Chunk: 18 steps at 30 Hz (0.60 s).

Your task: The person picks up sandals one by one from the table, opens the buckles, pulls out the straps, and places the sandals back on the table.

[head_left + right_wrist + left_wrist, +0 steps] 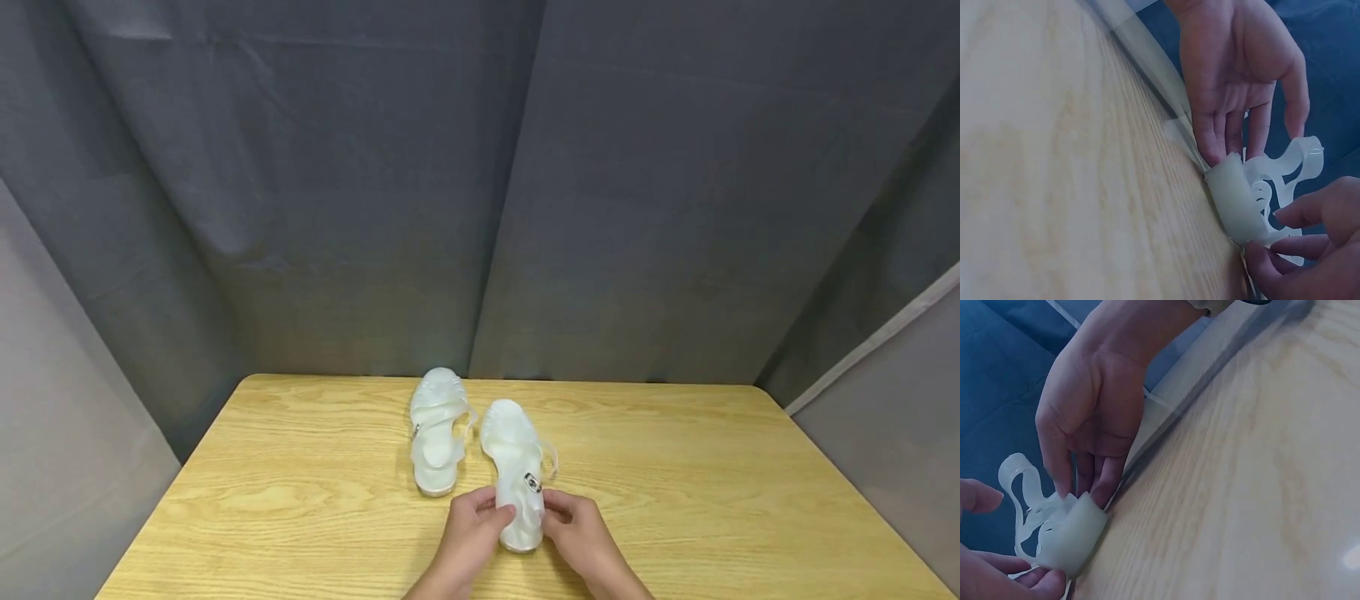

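In the head view, a pair of translucent white sandals lies on the wooden table, toes toward the back. Both hands are at the heel end of the right-hand sandal. My left hand grips its left side, thumb over the upper edge. From the other side my right hand pinches the edge with curled fingers, some hidden by the sandal. A dark-and-silver ornament sits on its strap. The wrist views show its pale heel part and looping straps between the hands. Apart to the left stands the other sandal.
The light wood-grain table has rounded back corners. Dark grey curtain cloth hangs right behind its back edge. Paler grey panels flank both sides. A thin strap sticks out to the right of the held sandal.
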{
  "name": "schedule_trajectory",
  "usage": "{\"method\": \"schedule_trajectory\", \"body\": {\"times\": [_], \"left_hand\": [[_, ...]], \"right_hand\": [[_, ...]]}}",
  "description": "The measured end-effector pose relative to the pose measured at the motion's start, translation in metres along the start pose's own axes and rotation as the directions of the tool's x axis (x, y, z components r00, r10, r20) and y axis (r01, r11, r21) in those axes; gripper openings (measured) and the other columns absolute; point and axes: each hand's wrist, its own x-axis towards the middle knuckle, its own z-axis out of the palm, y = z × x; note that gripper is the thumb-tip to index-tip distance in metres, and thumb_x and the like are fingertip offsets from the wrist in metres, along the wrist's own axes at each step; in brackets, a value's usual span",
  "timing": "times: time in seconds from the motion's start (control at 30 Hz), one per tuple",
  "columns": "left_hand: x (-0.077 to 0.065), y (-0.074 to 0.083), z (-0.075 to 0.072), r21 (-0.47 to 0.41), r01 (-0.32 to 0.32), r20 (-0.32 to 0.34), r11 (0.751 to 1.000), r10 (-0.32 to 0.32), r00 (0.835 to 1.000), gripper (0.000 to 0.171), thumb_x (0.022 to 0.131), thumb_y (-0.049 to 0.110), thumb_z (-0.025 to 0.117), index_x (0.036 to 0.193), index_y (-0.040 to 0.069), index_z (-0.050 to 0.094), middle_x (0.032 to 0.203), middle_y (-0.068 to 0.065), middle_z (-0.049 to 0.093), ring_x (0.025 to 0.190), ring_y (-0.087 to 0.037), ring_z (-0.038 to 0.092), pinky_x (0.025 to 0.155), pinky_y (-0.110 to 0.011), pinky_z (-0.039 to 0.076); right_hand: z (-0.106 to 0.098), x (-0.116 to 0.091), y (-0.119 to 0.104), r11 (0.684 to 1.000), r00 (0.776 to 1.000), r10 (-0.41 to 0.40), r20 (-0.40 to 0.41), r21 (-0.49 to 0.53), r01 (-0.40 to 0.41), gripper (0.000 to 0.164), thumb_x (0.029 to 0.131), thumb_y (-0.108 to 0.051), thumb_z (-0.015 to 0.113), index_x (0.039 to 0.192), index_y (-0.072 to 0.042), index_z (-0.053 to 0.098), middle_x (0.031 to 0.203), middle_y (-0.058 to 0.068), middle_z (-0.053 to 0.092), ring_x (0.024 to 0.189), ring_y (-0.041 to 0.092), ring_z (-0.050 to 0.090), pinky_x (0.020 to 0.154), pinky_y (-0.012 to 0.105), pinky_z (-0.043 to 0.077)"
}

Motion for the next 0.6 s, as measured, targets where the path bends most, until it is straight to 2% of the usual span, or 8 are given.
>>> {"method": "schedule_trajectory", "body": {"times": [0.27, 0.6], "left_hand": [[0.018, 0.001, 0.000, 0.038, 0.005, -0.045, 0.999, -0.003, 0.999, 0.055, 0.088, 0.009, 0.058, 0.130, -0.020, 0.038, 0.120, -0.025, 0.056, 0.113, -0.034, 0.055, 0.096, -0.044, 0.046], [0.035, 0.002, -0.002, 0.048, -0.027, -0.076, 0.998, 0.031, 0.997, 0.049, 0.087, 0.007, 0.056, 0.130, -0.014, 0.044, 0.118, -0.021, 0.060, 0.110, -0.028, 0.058, 0.094, -0.040, 0.048]], "right_hand": [[0.006, 0.018, 0.001, 0.999, 0.998, -0.034, -0.044, 0.033, 0.036, 0.038, 0.086, 0.006, 0.056, 0.122, 0.016, 0.051, 0.106, 0.020, 0.065, 0.094, 0.021, 0.061, 0.075, 0.022, 0.053], [0.013, 0.037, -0.001, 0.997, 0.997, -0.065, -0.051, 0.043, 0.067, 0.044, 0.085, 0.008, 0.054, 0.127, 0.017, 0.046, 0.112, 0.024, 0.061, 0.099, 0.023, 0.060, 0.079, 0.023, 0.053]]}}
